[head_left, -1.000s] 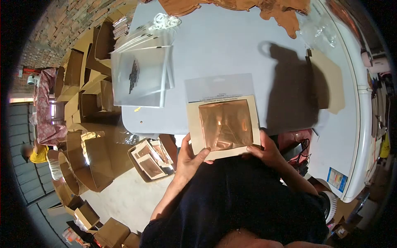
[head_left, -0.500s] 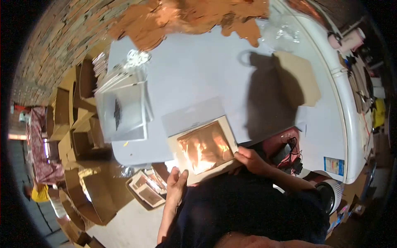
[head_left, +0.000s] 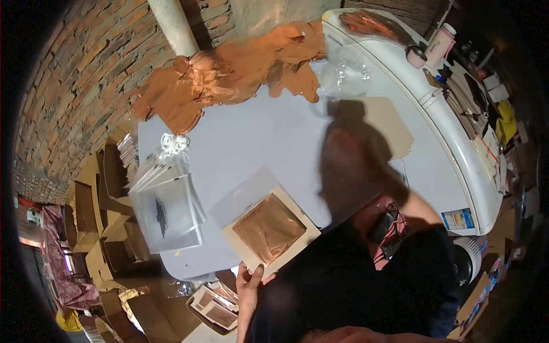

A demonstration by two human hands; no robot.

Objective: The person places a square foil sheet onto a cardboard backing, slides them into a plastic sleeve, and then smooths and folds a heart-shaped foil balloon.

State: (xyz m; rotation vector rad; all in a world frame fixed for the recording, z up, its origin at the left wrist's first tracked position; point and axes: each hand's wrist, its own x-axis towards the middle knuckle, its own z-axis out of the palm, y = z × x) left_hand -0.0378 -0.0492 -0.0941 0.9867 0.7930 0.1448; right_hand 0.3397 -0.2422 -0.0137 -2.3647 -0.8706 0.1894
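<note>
My left hand [head_left: 250, 281] is closed on the near corner of a cream card [head_left: 313, 233] that bears a square of copper-coloured foil [head_left: 270, 227]. A clear plastic sleeve surrounds the card, its bare end stretching over the table. My right arm [head_left: 422, 204] reaches forward over the table's right side. The right hand lies in the dark shadow of my head, and its fingers cannot be made out. Left of the card lies a stack of clear plastic bags [head_left: 171, 214] with dark print on the top one.
Crumpled copper foil sheets [head_left: 229, 74] cover the table's far edge. Tan card sheets [head_left: 389, 126] lie at the right, partly in shadow. A box of finished-looking foil cards [head_left: 214, 306] stands below the near left edge. Cardboard boxes [head_left: 108, 228] line the left; a white appliance [head_left: 457, 148] borders the right.
My right hand has let go of the card and reached forward into the shadow. The left hand still holds the card, which has tilted. The view has shifted, showing more of the far wall.
</note>
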